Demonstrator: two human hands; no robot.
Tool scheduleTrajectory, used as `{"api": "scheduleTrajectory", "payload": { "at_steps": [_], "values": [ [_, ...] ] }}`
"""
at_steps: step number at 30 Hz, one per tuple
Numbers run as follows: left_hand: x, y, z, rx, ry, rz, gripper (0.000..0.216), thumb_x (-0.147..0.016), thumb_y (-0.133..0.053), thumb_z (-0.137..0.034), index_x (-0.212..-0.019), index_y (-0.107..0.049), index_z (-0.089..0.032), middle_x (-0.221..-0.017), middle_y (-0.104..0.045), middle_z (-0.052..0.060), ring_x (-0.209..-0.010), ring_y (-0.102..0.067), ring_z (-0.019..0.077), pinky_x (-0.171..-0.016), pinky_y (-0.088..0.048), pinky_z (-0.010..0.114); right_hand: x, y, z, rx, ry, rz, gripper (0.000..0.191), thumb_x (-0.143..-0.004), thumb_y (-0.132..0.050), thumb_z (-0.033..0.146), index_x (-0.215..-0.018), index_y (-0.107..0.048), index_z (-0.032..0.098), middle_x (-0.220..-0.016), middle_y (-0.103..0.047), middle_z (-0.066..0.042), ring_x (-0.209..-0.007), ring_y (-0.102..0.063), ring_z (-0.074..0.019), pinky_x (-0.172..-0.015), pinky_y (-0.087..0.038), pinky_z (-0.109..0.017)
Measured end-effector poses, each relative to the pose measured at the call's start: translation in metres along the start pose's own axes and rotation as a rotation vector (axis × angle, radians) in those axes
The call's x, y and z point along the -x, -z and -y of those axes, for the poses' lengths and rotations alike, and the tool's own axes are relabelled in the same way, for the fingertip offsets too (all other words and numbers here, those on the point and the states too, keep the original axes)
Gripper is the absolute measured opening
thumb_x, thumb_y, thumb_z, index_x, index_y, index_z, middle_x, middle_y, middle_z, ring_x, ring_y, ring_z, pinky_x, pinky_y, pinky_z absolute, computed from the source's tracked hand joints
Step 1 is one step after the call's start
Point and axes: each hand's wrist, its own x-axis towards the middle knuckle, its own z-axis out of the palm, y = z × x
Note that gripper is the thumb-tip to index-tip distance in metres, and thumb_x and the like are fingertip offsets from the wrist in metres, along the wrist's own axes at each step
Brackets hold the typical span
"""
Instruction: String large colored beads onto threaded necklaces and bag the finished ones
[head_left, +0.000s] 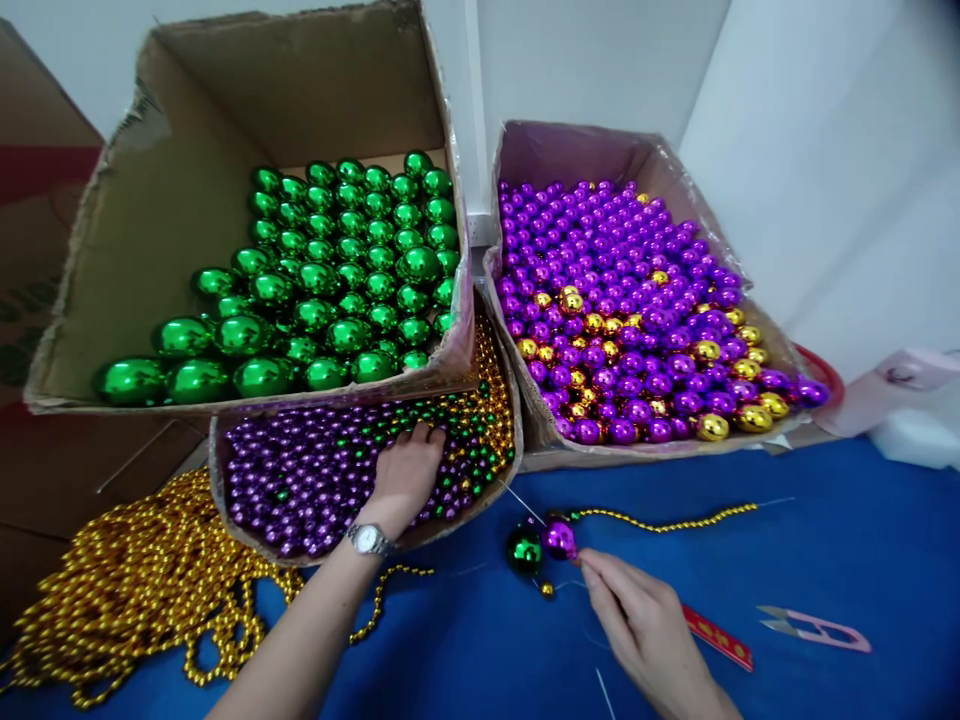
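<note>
My left hand (pixel 405 470), with a silver watch on its wrist, reaches into a low tray (pixel 225 500) of small purple, green and gold beads; its fingers curl down into the beads. My right hand (pixel 637 625) rests on the blue cloth (pixel 825 540) with fingertips pinched next to a purple ball (pixel 559 539) on a thin string. A green ball (pixel 523 550) sits beside the purple one, and a small gold bead (pixel 547 590) lies below. A strand of tiny gold beads (pixel 667 523) runs right from the balls.
A cardboard box of large green balls (pixel 330 270) stands at back left. Another box of purple and gold balls (pixel 630 310) stands at back right. A heap of gold bead strands (pixel 127 590) lies at left. Thread snips (pixel 814 628) and a red strip (pixel 716 637) lie at right.
</note>
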Motion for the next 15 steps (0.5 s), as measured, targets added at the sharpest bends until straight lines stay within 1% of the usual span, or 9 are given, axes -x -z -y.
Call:
{"api": "scheduleTrajectory", "payload": {
  "at_steps": [4, 6, 8, 9, 10, 11, 13, 14, 15],
  "values": [
    [-0.002, 0.002, 0.004, 0.101, 0.003, -0.017, 0.029, -0.08, -0.042, -0.005, -0.095, -0.064, -0.015, -0.109, -0.058, 0.015, -0.096, -0.057, 0.0295, -0.078, -0.047, 0.043, 0.0, 0.0, 0.001, 0.003, -0.002, -0.012, 0.021, -0.093, -0.045, 0.017, -0.109, -0.058, 0.021, -0.098, -0.07, -0.005, -0.085, -0.068, -0.0178, -0.075, -0.054, -0.027],
    [-0.001, 0.003, 0.006, 0.189, 0.005, -0.046, 0.025, -0.084, -0.045, -0.013, -0.1, -0.063, -0.015, -0.11, -0.059, 0.014, -0.099, -0.058, 0.0279, -0.085, -0.047, 0.042, -0.001, -0.001, 0.002, -0.009, -0.001, -0.013, 0.021, -0.093, -0.045, 0.017, -0.11, -0.058, 0.022, -0.098, -0.07, -0.005, -0.085, -0.068, -0.0173, -0.075, -0.054, -0.026],
    [0.002, 0.005, 0.003, 0.29, -0.004, -0.062, 0.025, -0.088, -0.046, -0.024, -0.106, -0.061, -0.016, -0.109, -0.062, 0.011, -0.098, -0.06, 0.0239, -0.087, -0.048, 0.037, -0.003, -0.003, 0.003, -0.025, 0.0, -0.014, 0.022, -0.093, -0.046, 0.017, -0.11, -0.058, 0.022, -0.096, -0.07, -0.004, -0.084, -0.068, -0.017, -0.075, -0.054, -0.026],
    [0.004, 0.007, 0.0, 0.415, -0.001, -0.05, 0.027, -0.089, -0.045, -0.029, -0.107, -0.06, -0.017, -0.107, -0.064, 0.01, -0.096, -0.062, 0.0218, -0.085, -0.05, 0.035, -0.004, -0.003, 0.004, -0.032, 0.0, -0.015, 0.021, -0.093, -0.046, 0.017, -0.109, -0.058, 0.022, -0.095, -0.07, -0.004, -0.084, -0.068, -0.0171, -0.075, -0.053, -0.026],
    [0.007, 0.008, -0.004, 0.601, 0.016, -0.021, 0.027, -0.09, -0.046, -0.032, -0.108, -0.06, -0.017, -0.106, -0.065, 0.009, -0.093, -0.063, 0.0198, -0.083, -0.051, 0.032, -0.005, -0.004, 0.005, -0.039, -0.003, -0.015, 0.021, -0.093, -0.046, 0.016, -0.109, -0.058, 0.022, -0.093, -0.07, -0.004, -0.084, -0.067, -0.0171, -0.075, -0.053, -0.026],
    [0.01, 0.009, -0.008, 0.835, 0.052, 0.021, 0.027, -0.089, -0.047, -0.033, -0.107, -0.06, -0.016, -0.105, -0.066, 0.008, -0.09, -0.064, 0.0182, -0.08, -0.053, 0.03, -0.005, -0.004, 0.006, -0.047, -0.008, -0.014, 0.021, -0.093, -0.046, 0.016, -0.108, -0.058, 0.022, -0.091, -0.07, -0.004, -0.083, -0.067, -0.0171, -0.074, -0.053, -0.026],
    [0.017, 0.011, -0.019, 1.333, 0.168, 0.121, 0.024, -0.087, -0.054, -0.031, -0.103, -0.062, -0.014, -0.105, -0.066, 0.009, -0.085, -0.065, 0.0158, -0.077, -0.053, 0.027, -0.006, -0.005, 0.007, -0.054, -0.012, -0.014, 0.021, -0.093, -0.045, 0.016, -0.108, -0.059, 0.021, -0.089, -0.069, -0.004, -0.082, -0.067, -0.0171, -0.073, -0.054, -0.026],
    [0.02, 0.012, -0.024, 1.522, 0.231, 0.165, 0.022, -0.085, -0.058, -0.029, -0.1, -0.063, -0.014, -0.104, -0.066, 0.009, -0.084, -0.065, 0.0148, -0.077, -0.053, 0.026, -0.007, -0.005, 0.008, -0.051, -0.009, -0.012, 0.021, -0.093, -0.045, 0.016, -0.108, -0.059, 0.021, -0.089, -0.07, -0.004, -0.082, -0.067, -0.0171, -0.073, -0.054, -0.026],
    [0.023, 0.013, -0.029, 1.636, 0.279, 0.2, 0.02, -0.083, -0.061, -0.027, -0.098, -0.064, -0.013, -0.103, -0.066, 0.008, -0.082, -0.064, 0.0137, -0.076, -0.053, 0.024, -0.007, -0.005, 0.008, -0.045, -0.004, -0.013, 0.021, -0.092, -0.046, 0.016, -0.108, -0.059, 0.021, -0.09, -0.07, -0.005, -0.082, -0.067, -0.0173, -0.074, -0.054, -0.026]
  ]
}}
